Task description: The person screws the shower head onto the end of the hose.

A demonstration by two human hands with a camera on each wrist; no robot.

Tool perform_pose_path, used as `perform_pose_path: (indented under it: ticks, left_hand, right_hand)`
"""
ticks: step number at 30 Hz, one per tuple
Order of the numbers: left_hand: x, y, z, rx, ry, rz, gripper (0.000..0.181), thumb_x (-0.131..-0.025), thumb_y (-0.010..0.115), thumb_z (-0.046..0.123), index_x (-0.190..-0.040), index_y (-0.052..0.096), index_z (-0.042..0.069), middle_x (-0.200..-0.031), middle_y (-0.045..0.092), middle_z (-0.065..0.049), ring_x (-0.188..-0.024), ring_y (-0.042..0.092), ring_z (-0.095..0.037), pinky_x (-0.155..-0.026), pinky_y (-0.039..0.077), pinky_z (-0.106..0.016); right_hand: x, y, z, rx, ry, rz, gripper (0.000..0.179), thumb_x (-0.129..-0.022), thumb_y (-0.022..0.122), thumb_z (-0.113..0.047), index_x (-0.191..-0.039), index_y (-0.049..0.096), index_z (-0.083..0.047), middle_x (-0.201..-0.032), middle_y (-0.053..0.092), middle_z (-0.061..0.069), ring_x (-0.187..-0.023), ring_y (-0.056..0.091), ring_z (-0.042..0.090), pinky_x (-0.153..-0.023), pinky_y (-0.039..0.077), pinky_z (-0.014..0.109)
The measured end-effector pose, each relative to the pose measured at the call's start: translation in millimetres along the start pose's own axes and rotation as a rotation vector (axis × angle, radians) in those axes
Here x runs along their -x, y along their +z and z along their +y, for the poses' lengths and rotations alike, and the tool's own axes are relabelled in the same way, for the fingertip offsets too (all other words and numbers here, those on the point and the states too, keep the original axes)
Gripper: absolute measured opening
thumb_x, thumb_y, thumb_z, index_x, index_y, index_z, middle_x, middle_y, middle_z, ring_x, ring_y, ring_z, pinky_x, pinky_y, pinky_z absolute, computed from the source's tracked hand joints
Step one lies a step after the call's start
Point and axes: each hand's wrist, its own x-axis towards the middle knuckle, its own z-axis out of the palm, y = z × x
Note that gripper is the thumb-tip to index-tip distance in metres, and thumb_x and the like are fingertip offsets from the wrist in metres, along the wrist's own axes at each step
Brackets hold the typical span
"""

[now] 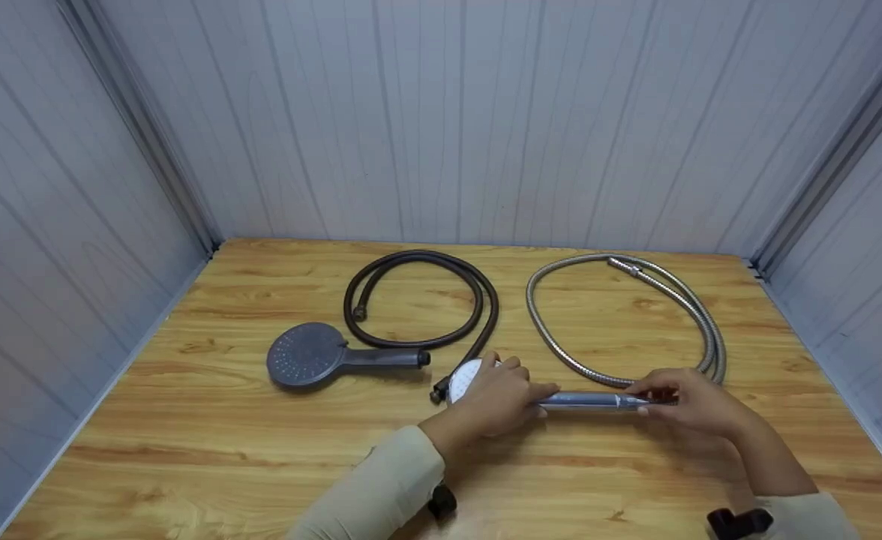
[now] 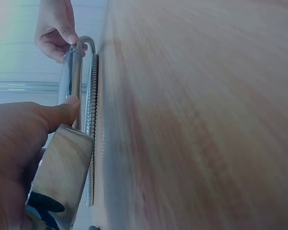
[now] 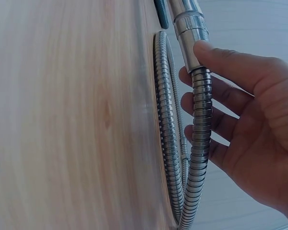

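Over the table (image 1: 246,457), the left hand (image 1: 497,397) grips the chrome shower head (image 1: 583,401) by its neck; at its handle end, the right hand (image 1: 692,401) pinches the connector (image 3: 190,39) of the silver hose (image 3: 201,112). Left of the chrome shower head lies a grey shower head (image 1: 307,356); behind-left, a dark hose (image 1: 494,300).

Mirror shine against dull grey

The silver shower head (image 1: 583,401) has a smooth, mirror-glossy metallic finish; the silver hose (image 3: 201,124) is ridged, shiny metal. The grey shower head (image 1: 306,356) and dark hose (image 1: 495,304) look duller. The worktop (image 1: 223,450) shows wood grain; the sleeve (image 1: 381,484) is matt cloth.
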Motion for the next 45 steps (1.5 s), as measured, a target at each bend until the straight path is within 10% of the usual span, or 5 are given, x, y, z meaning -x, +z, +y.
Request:
perform_pose_path:
  ticks: [45]
  left_hand:
    - [-0.4, 3.5, -2.5, 0.043, -0.014, -0.019, 0.044, -0.093, 0.06, 0.048, -0.136, 0.057, 0.04, -0.103, 0.068, 0.004, -0.093, 0.05, -0.015, -0.082, 0.031, -0.039]
  right_hand:
    - [0.4, 11.5, -2.7, -0.096, 0.01, 0.076, 0.036, -0.081, 0.08, -0.016, -0.112, 0.068, -0.004, -0.112, 0.064, 0.012, -0.103, 0.061, 0.021, -0.084, 0.053, 0.031]
